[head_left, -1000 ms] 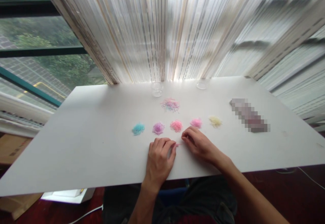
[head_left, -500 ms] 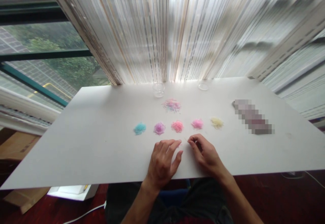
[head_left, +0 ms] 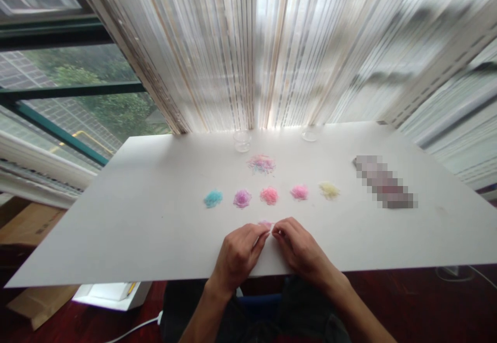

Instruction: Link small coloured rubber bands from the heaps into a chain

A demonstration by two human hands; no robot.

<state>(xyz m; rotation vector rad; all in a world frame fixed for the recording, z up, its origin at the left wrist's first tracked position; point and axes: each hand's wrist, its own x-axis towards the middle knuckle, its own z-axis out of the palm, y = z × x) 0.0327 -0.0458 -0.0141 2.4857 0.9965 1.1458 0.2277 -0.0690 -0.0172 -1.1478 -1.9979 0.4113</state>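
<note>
My left hand (head_left: pixel 241 252) is closed, thumb and fingertips pinched together near the table's front edge. Facing it almost fingertip to fingertip, my right hand (head_left: pixel 298 245) is pinched as well. Whatever sits in either pinch is too small to make out. Just beyond the fingertips lies a little pinkish-purple heap (head_left: pixel 265 224) of thin pieces, partly hidden by my left hand. Farther off runs a row of small heaps of thin, band-like pieces: blue (head_left: pixel 213 198), purple (head_left: pixel 242 198), coral pink (head_left: pixel 269 195), pink (head_left: pixel 300 192) and pale yellow (head_left: pixel 330 190).
Behind the row is a mixed-colour heap (head_left: pixel 261 164). A clear round container (head_left: pixel 242 141) and a clear lid-like disc (head_left: pixel 309 135) stand at the white table's (head_left: pixel 128 218) back edge. A pixelated long object (head_left: pixel 385 182) lies at right. Striped curtains (head_left: pixel 233 47) hang behind.
Both hands have drawn nearer the front edge and closer together. My left hand's spread fingers have closed into a pinch. The small pinkish-purple heap shows more clearly now.
</note>
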